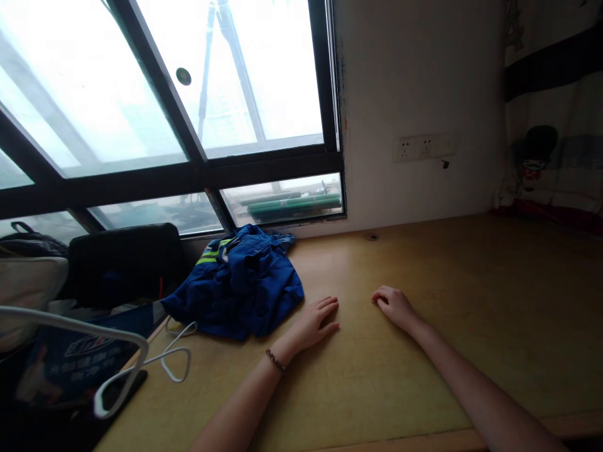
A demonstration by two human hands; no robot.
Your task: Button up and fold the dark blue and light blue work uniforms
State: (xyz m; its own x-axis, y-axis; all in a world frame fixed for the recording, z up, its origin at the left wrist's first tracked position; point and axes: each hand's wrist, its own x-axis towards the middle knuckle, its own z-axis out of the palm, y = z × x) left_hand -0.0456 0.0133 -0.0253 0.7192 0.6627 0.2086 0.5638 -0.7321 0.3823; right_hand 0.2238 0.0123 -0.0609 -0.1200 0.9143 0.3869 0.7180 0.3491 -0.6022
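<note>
A blue work jacket [245, 285] with a yellow-green reflective stripe lies crumpled in a heap on the wooden worktop [424, 326] below the window [264, 81]

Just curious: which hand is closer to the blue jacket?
Left. The left hand lies flat just beside the blue jacket; the right hand rests farther right.
</note>
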